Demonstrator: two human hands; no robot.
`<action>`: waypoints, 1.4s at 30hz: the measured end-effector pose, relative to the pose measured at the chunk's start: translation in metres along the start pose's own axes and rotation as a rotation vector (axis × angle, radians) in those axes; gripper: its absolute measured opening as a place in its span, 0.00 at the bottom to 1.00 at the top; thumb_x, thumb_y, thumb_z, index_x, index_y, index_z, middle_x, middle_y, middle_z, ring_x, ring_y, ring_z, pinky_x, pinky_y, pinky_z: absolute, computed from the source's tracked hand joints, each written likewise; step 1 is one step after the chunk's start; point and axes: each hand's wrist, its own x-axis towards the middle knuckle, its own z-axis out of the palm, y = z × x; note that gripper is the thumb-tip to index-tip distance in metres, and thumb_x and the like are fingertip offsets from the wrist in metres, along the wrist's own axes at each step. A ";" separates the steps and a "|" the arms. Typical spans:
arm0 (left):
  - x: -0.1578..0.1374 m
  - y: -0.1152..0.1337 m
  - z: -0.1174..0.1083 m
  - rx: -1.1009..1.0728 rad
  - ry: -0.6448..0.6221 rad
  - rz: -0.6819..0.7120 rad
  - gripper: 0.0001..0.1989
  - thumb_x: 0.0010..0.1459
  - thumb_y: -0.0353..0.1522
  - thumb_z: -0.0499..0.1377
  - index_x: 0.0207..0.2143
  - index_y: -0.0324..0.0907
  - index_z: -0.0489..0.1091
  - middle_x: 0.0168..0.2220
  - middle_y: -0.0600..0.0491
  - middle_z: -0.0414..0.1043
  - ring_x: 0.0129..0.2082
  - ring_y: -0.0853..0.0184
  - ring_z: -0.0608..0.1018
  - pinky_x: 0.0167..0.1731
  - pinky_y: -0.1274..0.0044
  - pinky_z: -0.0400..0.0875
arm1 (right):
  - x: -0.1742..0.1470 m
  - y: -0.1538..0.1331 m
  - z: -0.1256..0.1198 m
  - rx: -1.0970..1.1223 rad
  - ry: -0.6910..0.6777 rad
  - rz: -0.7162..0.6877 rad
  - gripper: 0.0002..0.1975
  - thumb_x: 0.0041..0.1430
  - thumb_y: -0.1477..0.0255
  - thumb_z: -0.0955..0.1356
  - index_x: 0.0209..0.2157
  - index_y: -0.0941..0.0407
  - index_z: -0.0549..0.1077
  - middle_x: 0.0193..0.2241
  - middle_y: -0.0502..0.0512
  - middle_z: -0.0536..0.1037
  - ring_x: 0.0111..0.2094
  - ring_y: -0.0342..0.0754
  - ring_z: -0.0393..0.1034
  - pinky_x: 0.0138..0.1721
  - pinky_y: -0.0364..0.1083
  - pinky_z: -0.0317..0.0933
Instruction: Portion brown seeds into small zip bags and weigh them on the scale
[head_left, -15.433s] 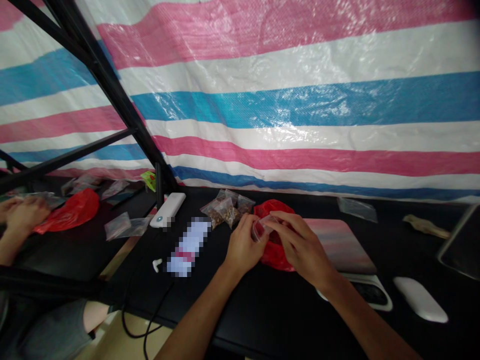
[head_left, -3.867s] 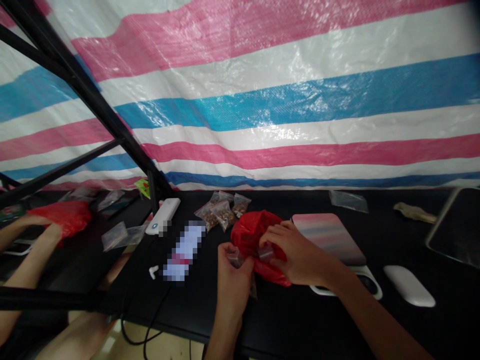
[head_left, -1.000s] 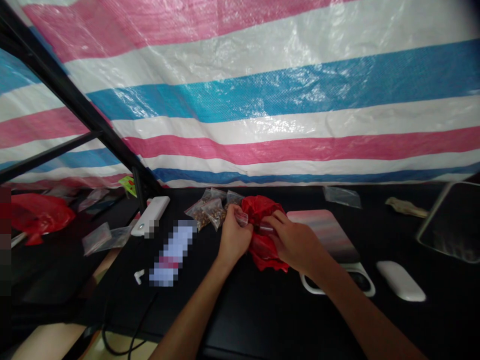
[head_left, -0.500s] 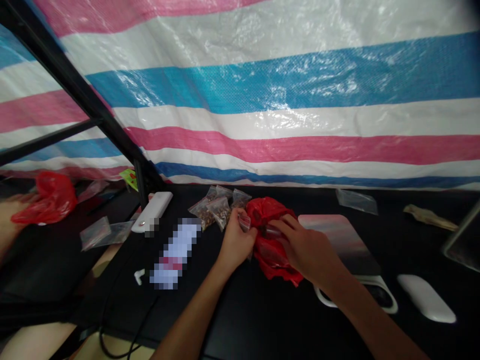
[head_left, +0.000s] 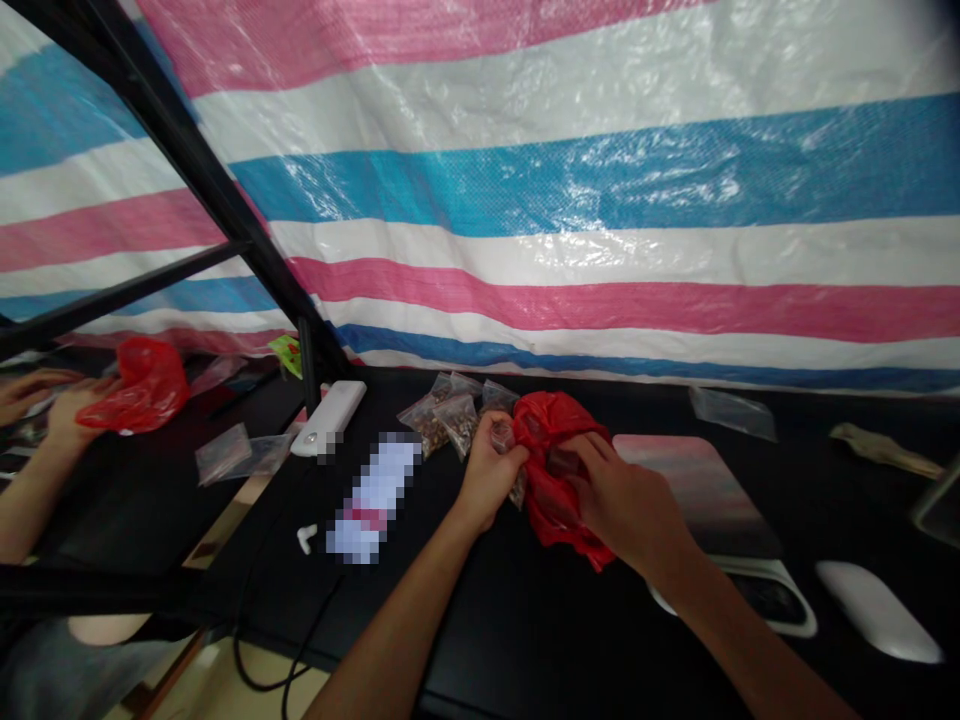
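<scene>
My left hand (head_left: 491, 470) is closed around a small clear zip bag (head_left: 517, 490), with brown bits showing below the fingers. Just right of it, a crumpled red plastic bag (head_left: 553, 415) lies on the black desk. My right hand (head_left: 626, 495) reaches into its mouth with curled fingers; the fingertips and whatever they grip are hidden. Several small zip bags (head_left: 454, 420) filled with brown pieces lie in a pile behind my left hand.
Left of my arms are a blurred-out phone (head_left: 375, 500), a white power bank (head_left: 330, 418) and a white earbud (head_left: 306, 538). On the right lie a mouse pad (head_left: 697, 490), a white mouse (head_left: 877, 610) and a flat clear bag (head_left: 731, 413). Another person's hands (head_left: 75, 410) work at the far left.
The view has shifted left, so everything sits further right. My left hand has turned slightly, showing more of its zip bag. My right hand stays at the red bag.
</scene>
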 end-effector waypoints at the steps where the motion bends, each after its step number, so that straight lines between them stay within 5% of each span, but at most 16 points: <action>1: 0.000 0.000 0.000 -0.041 -0.008 -0.017 0.18 0.42 0.24 0.62 0.37 0.45 0.65 0.30 0.59 0.69 0.29 0.71 0.72 0.30 0.81 0.64 | 0.000 -0.001 0.001 0.008 0.011 0.001 0.12 0.69 0.72 0.62 0.51 0.50 0.69 0.51 0.54 0.78 0.30 0.51 0.78 0.24 0.48 0.49; 9: 0.000 0.000 0.003 -0.184 -0.039 -0.084 0.20 0.40 0.24 0.65 0.37 0.44 0.66 0.30 0.60 0.70 0.29 0.72 0.74 0.31 0.82 0.67 | -0.005 -0.009 0.001 0.008 0.056 0.025 0.07 0.66 0.75 0.63 0.45 0.52 0.69 0.45 0.53 0.78 0.29 0.48 0.77 0.23 0.48 0.42; 16: 0.001 0.006 -0.002 -0.175 -0.122 -0.134 0.20 0.42 0.24 0.64 0.39 0.44 0.67 0.31 0.59 0.72 0.28 0.72 0.75 0.30 0.81 0.68 | -0.003 -0.006 0.003 -0.058 0.100 0.054 0.17 0.68 0.70 0.64 0.57 0.52 0.68 0.53 0.56 0.76 0.30 0.49 0.77 0.22 0.48 0.48; 21: 0.004 -0.001 -0.007 -0.071 -0.099 -0.077 0.19 0.43 0.24 0.64 0.39 0.45 0.67 0.31 0.59 0.70 0.30 0.72 0.75 0.31 0.81 0.67 | -0.004 -0.005 0.003 -0.021 0.120 0.093 0.13 0.69 0.68 0.64 0.53 0.51 0.70 0.51 0.55 0.77 0.30 0.49 0.77 0.23 0.47 0.49; 29: 0.008 -0.003 -0.012 0.057 -0.058 0.014 0.18 0.45 0.24 0.61 0.40 0.45 0.67 0.33 0.59 0.71 0.32 0.72 0.73 0.32 0.81 0.66 | -0.003 0.003 -0.003 0.029 0.132 0.116 0.15 0.65 0.77 0.62 0.51 0.51 0.69 0.50 0.54 0.77 0.28 0.48 0.75 0.24 0.48 0.45; 36: 0.007 0.000 -0.013 0.183 -0.045 0.045 0.17 0.46 0.24 0.61 0.40 0.45 0.68 0.33 0.58 0.70 0.31 0.72 0.73 0.32 0.82 0.66 | -0.002 0.008 -0.002 0.020 0.094 -0.091 0.18 0.57 0.83 0.65 0.46 0.53 0.73 0.47 0.55 0.78 0.35 0.49 0.75 0.34 0.48 0.55; 42: 0.001 0.001 -0.007 0.000 -0.097 -0.099 0.22 0.45 0.26 0.64 0.43 0.46 0.67 0.32 0.59 0.71 0.27 0.74 0.73 0.28 0.83 0.66 | -0.003 0.005 0.002 0.011 0.080 -0.138 0.14 0.63 0.77 0.66 0.50 0.53 0.73 0.48 0.56 0.79 0.42 0.52 0.75 0.43 0.50 0.56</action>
